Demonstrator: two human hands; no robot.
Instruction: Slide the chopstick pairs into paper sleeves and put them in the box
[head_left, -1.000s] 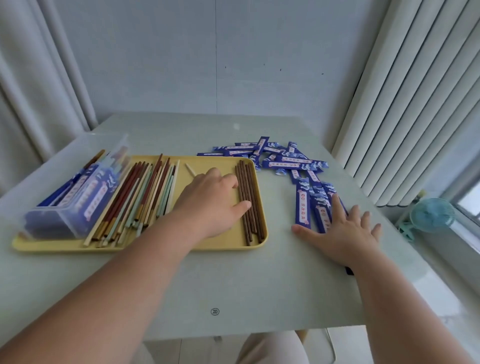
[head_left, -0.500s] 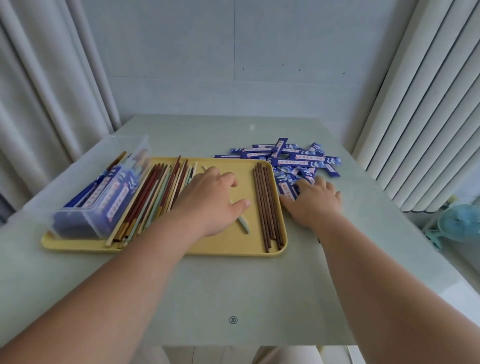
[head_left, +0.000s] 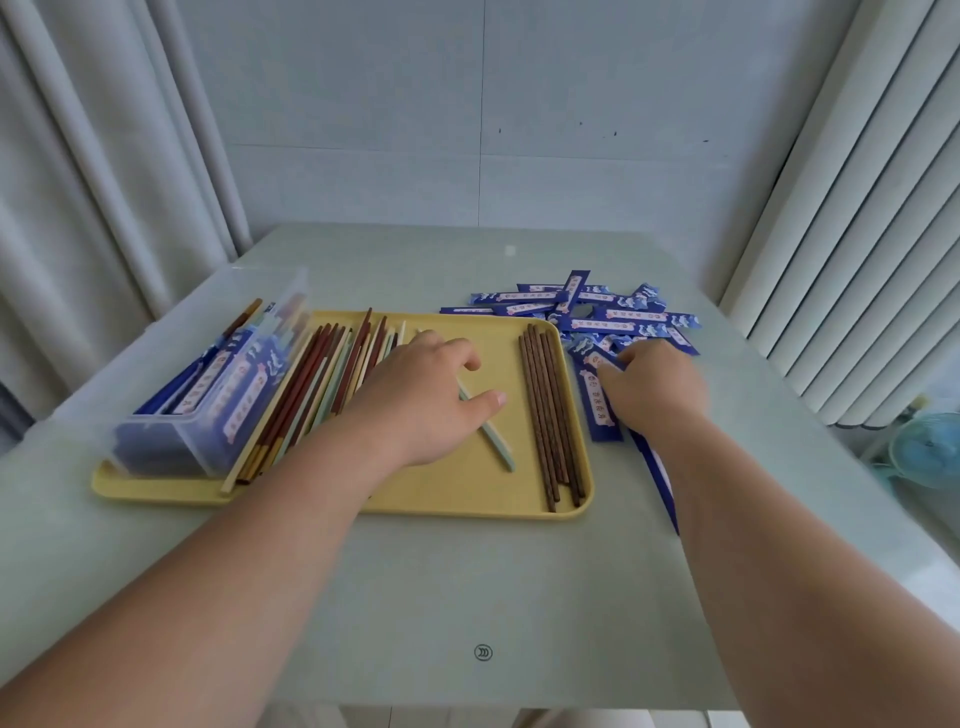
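Left hand (head_left: 421, 400) arches over the green chopsticks (head_left: 498, 452), likely stiff and slick; grip unclear. Take them mid-length. Right hand (head_left: 657, 387) pinches a light, flimsy sleeve (head_left: 602, 410).

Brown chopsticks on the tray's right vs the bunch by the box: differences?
Brown chopsticks are one dark colour; the bunch mixes red, cream and green. Brown chopsticks lie side by side, nearly straight; the bunch slants, more numerous. Both lie unsleeved on the yellow tray.
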